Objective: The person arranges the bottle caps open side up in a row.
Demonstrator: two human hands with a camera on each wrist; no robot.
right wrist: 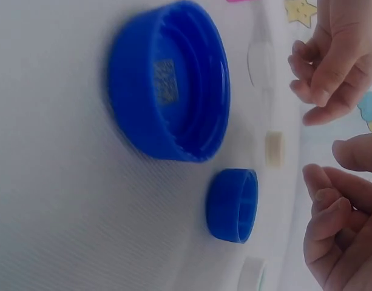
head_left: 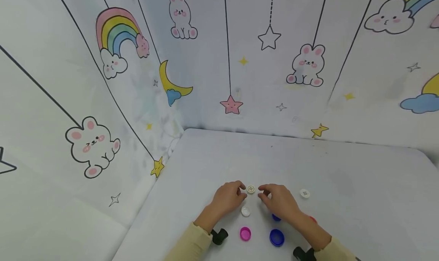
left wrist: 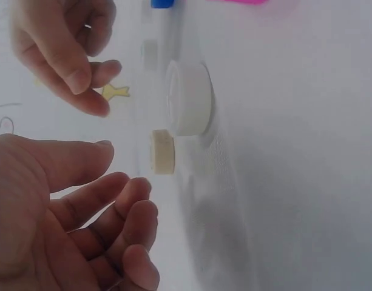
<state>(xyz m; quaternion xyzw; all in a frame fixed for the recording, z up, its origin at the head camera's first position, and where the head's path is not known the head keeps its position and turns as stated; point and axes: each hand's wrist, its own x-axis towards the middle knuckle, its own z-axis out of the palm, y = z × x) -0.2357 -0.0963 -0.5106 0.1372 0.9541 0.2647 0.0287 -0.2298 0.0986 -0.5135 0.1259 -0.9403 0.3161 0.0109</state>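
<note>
- Cream cap [head_left: 251, 189]: flat on the counter [head_left: 377, 184], between both grips, well in from the far and left edges.
- Left grip [head_left: 229, 194]: thumb and fingers parted, fairly wide, holding nothing; just beside the cream cap, on the left-edge side.
- Right grip [head_left: 279, 200]: thumb and fingers apart, holding nothing; near the cream cap, on the opposite side.
- White cap [head_left: 245, 211]: near the cream cap, farther from the far edge.
- Pink cap [head_left: 245, 234]: roughly in line with the white cap, farther still from the far edge.
- Large blue cap [head_left: 277, 237]: hollow side up, farther from the left edge than the pink cap.
- Small blue cap [head_left: 276, 218]: hollow side up, partly covered by the right grip in head view.
- Second white cap [head_left: 305, 193]: beyond the right grip, farthest white one from the left edge.
- Red piece [head_left: 313, 219]: mostly behind the right forearm; cannot tell shape.
</note>
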